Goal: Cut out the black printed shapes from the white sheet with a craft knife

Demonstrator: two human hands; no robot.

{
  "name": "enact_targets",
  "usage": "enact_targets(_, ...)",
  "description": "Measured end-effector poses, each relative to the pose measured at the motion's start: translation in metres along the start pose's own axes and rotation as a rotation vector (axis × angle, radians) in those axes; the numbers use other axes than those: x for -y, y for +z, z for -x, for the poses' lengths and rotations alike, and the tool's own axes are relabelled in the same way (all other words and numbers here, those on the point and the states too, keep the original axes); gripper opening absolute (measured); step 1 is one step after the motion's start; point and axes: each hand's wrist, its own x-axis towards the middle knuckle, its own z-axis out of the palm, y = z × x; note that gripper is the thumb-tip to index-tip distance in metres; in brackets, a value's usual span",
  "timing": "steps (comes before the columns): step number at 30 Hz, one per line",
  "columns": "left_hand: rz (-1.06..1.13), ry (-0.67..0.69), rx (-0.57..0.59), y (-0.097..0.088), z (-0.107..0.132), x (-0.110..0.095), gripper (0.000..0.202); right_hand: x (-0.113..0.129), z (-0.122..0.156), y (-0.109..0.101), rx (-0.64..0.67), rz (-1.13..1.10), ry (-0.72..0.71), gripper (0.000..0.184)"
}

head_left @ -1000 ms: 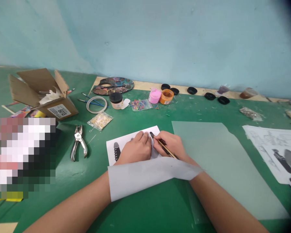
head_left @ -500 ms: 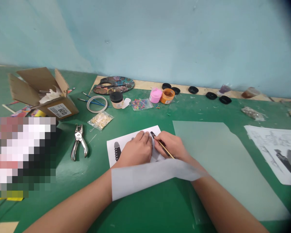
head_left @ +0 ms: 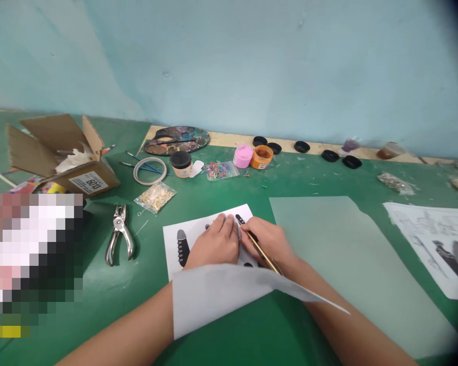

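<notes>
While the printed paper (head_left: 194,230) lies on the bench (head_left: 118,295), near edge curled upward, the left hand (head_left: 216,244) rests upon it, fingers close together; the right hand (head_left: 267,240) pinches a slender gold stick (head_left: 264,253). Farther left: a hole punch (head_left: 120,223).

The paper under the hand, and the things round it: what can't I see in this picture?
In the head view:
Paper: its middle is hidden by the left hand.
Stick: its tip, by the right hand, is too small to make out.
Drawing sheet: cut off by the right edge.
Box: its bottom is hidden by its front side.
Thing on the left: blurred into squares.
</notes>
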Motion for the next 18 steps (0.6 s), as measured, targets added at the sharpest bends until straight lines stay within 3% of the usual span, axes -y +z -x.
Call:
enact_targets(3,0.009,0.012,0.015,-0.0004,0.0008,-0.0017,0.046,0.0005,0.0009,-0.0008,-0.001,-0.028,-0.019,0.019)
enact_targets(9,-0.004,-0.018,-0.095,0.0017,0.0031,-0.0058,0.042,0.0031,-0.0012,-0.0039,-0.018,-0.060,-0.007,0.016)
enact_targets(14,-0.027,0.042,-0.071,0.0042,0.0019,-0.0033,0.042,0.0028,-0.0016,-0.0038,-0.036,-0.060,0.050,0.018)
enact_targets(18,0.012,0.015,-0.050,0.0062,0.0014,-0.0024,0.044,0.0020,0.0001,-0.0023,-0.025,-0.083,0.068,0.019)
